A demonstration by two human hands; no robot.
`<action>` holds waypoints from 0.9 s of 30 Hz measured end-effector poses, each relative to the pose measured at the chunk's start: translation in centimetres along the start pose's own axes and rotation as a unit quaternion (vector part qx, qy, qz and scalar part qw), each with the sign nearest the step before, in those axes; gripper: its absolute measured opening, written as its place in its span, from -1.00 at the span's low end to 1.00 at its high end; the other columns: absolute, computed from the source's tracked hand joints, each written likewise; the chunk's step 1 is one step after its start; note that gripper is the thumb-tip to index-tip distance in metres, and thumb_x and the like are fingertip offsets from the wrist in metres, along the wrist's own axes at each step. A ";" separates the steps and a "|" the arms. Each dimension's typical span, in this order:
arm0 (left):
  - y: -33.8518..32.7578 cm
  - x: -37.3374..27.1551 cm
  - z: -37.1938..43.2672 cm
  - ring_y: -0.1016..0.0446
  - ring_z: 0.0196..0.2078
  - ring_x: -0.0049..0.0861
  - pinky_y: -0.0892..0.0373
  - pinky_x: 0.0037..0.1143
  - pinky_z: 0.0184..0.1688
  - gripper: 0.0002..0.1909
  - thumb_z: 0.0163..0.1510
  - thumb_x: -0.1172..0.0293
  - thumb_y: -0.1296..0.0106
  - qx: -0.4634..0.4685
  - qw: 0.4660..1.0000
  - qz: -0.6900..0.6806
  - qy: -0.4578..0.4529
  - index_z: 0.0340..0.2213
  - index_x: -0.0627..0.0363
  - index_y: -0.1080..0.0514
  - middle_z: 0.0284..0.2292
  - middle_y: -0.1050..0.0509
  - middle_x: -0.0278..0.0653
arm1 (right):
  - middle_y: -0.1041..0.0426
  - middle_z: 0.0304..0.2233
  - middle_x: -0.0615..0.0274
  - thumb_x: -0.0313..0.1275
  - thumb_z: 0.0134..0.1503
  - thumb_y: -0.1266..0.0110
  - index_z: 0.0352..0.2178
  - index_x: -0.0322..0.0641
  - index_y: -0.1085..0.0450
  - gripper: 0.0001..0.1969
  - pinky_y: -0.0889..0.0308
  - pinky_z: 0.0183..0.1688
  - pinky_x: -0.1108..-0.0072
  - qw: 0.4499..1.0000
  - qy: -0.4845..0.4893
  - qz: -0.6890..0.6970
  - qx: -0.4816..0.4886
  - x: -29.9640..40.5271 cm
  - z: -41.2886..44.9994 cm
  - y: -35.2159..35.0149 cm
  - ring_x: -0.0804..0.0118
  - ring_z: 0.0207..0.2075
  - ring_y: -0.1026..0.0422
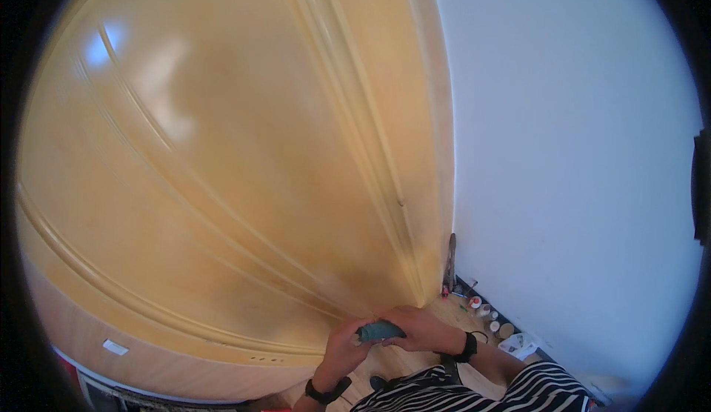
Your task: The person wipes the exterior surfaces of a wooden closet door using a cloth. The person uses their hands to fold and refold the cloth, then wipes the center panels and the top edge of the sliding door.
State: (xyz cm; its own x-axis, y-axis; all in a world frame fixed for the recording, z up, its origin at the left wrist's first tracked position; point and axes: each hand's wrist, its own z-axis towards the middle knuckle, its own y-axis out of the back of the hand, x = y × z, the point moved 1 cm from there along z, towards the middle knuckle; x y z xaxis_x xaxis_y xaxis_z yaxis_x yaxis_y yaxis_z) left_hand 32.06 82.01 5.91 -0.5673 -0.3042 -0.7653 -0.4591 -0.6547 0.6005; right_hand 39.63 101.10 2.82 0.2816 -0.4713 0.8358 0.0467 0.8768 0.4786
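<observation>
My left hand (345, 351) and my right hand (417, 330) are both closed around a teal cylindrical object (381, 331), which may be the body of a hand tool. Fingers hide much of it, so its exact kind cannot be told. Just beyond the hands stands a glossy yellow-brown wooden door (250, 162) with moulded grooves. Several small holes (266, 359) show in the door's edge below and to the left of my hands. Whether the object touches the door cannot be told.
A white wall (555, 134) rises on the right. Along its dark skirting board stand several small bottles (484, 310), a round tub (505, 331) and a white plastic bag (517, 345). A long, narrow dark object (451, 256) leans in the corner. A metal plate (115, 347) sits at lower left.
</observation>
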 end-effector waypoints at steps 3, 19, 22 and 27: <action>0.1 0.2 -0.4 -0.54 -0.26 -0.33 -0.44 -0.45 -0.20 -0.54 -0.24 0.60 -0.34 -0.029 0.999 0.026 -0.017 -0.21 0.14 -0.49 -0.31 -0.55 -0.14 | -0.43 -0.19 0.01 -0.43 -0.03 -0.21 -0.04 -0.17 -0.38 -0.54 -0.40 -0.18 0.39 0.983 0.140 -0.102 -0.067 -0.7 0.1 -0.3 -0.01 -0.20 -0.45; 16.4 4.9 -14.7 -0.40 -0.19 -0.23 -0.40 -0.41 -0.19 -0.68 0.16 0.49 -0.03 -0.548 0.761 0.347 0.028 -0.08 0.40 -0.30 -0.15 -0.38 0.02 | -0.33 -0.25 0.01 -0.67 -0.14 -0.13 -0.16 -0.32 -0.38 -0.59 -0.31 -0.16 0.43 0.801 0.247 -0.181 -0.514 8.5 16.0 20.0 0.02 -0.20 -0.36; 16.6 6.3 -14.6 -0.41 -0.18 -0.22 -0.41 -0.40 -0.14 -0.43 0.05 0.31 -0.25 -0.576 0.724 0.363 0.111 -0.02 0.41 -0.27 -0.14 -0.40 0.05 | -0.36 -0.26 0.02 -0.60 -0.17 -0.20 -0.22 -0.27 -0.37 -0.61 -0.34 -0.20 0.31 0.801 0.198 -0.270 -0.496 8.5 18.4 19.0 -0.05 -0.21 -0.37; 16.2 8.1 -13.7 -0.50 -0.20 -0.17 -0.45 -0.35 -0.12 -0.43 0.01 0.39 -0.28 -0.496 0.793 0.226 0.274 -0.02 0.40 -0.28 -0.22 -0.51 0.05 | -0.39 -0.29 0.04 -0.59 -0.20 -0.22 -0.26 -0.25 -0.36 -0.62 -0.36 -0.27 0.32 0.811 0.165 -0.267 -0.494 4.1 16.5 16.6 -0.03 -0.26 -0.41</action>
State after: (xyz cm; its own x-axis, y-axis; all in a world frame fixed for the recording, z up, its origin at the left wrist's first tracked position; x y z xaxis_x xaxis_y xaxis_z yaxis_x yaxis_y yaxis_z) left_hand 29.38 59.51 6.24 -0.0133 -0.7394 -0.6731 0.6230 -0.5327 0.5728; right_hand 25.71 112.13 18.61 0.2019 -0.9010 0.3839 0.9455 0.2815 0.1634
